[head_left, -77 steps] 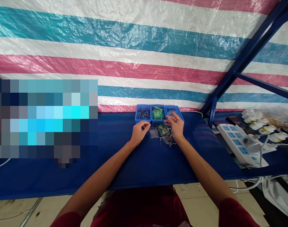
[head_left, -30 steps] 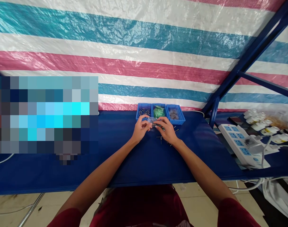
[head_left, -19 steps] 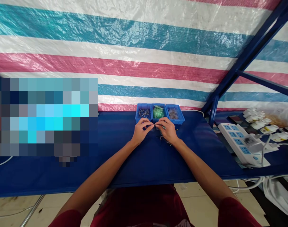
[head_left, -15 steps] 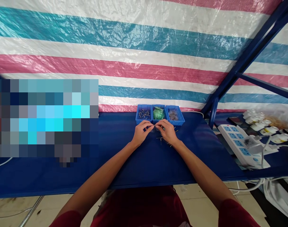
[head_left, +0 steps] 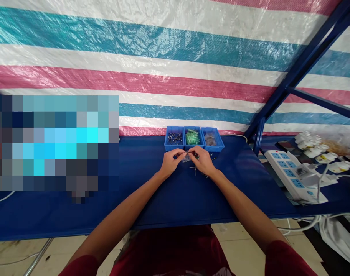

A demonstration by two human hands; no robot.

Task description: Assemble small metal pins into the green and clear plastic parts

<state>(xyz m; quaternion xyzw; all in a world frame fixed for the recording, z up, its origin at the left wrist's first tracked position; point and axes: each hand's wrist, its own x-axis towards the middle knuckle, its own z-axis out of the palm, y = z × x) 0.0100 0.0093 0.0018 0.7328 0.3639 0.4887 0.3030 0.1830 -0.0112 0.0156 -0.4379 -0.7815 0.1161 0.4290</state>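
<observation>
My left hand and my right hand meet just in front of the blue bins, fingertips pinched close together. Between them is a thin, dark, small piece, too small to name. Under the fingers lies some clear plastic. Several thin metal pieces are scattered on the blue tabletop beside and partly behind my right hand. The left bin holds small metal pin-like parts. Green plastic pieces fill the middle bin, and clear plastic pieces lie in the right bin.
A white power strip with plugs and cables stands at the right, near several white bottles. A blue metal frame rises there. Striped sheeting hangs behind the table. The left side is blurred out by large pixels.
Both hands stay almost in place, still pinched together. The clear plastic beneath them shows more plainly now, and a green bit seen by my right fingers is no longer visible.
</observation>
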